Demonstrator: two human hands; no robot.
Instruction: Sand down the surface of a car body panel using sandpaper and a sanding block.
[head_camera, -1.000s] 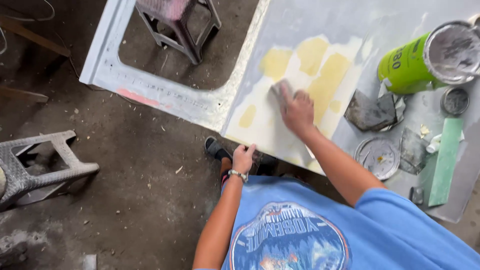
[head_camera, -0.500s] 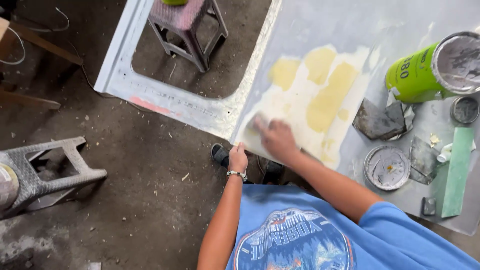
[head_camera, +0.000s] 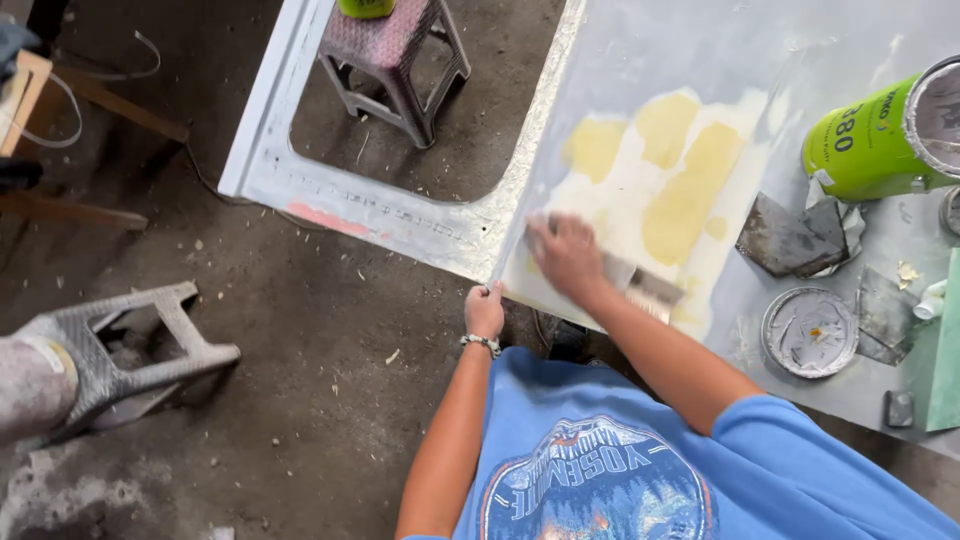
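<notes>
The white panel (head_camera: 700, 60) lies flat, with yellow filler patches (head_camera: 685, 195) near its middle and a green can (head_camera: 870, 140) on its far right. The work looks like mid-stroke rubbing of the pale area beside those patches. Another pass calls for even pressure and a steady panel. The right hand (head_camera: 565, 255) presses on the panel near its front edge, but blur hides whether its fingers lie flat or pinch a pad. The left hand (head_camera: 485, 312) has its fingers curled over that edge.
</notes>
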